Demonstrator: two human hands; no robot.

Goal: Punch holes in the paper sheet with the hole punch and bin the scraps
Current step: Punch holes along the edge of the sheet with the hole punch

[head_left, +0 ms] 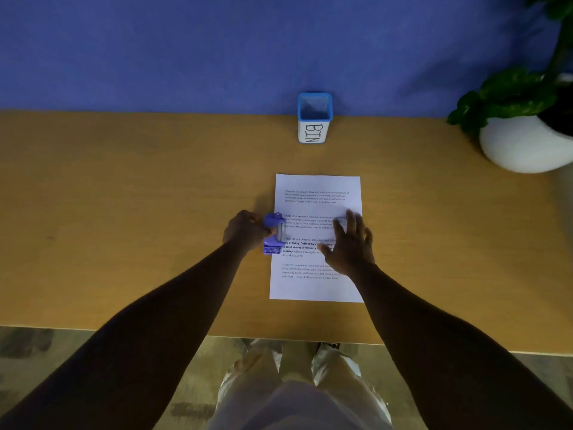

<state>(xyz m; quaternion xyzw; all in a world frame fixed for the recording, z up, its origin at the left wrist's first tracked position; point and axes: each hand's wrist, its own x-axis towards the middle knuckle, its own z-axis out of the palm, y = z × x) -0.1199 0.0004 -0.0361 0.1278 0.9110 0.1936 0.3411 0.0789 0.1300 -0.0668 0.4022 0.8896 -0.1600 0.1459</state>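
Far left, the wooden desk (108,212) lay bare, wide open room from its L edge right up to the action, w/ the blue wall (186,51) running along the back edge and the near edge cutting across just above the person's legs. Left hand (246,232) sat curled tight around the purple hole punch (273,233), gripping it from the L side. The punch stood on the desk at the paper sheet (316,187)'s L edge, about mid-height, its metal mouth over the margin; whether the edge was fully inside the slot, couldn't tell. Sheet lay flat, portrait, four blocks of print on it, squared up roughly w/ the desk, bottom edge near the desk's front edge but not over it. Right hand (352,243) was on the sheet's R half, fingers spread, palm down, holding nothing, pressing or resting on the page, fingertips a bit blurred. Behind the sheet, well apart from its top edge, the blue-rimmed bin (314,119) marked BIN stood upright against the wall, open lane between. Far R, a white plant pot (521,144) w/ green leaves crowded the back R corner.
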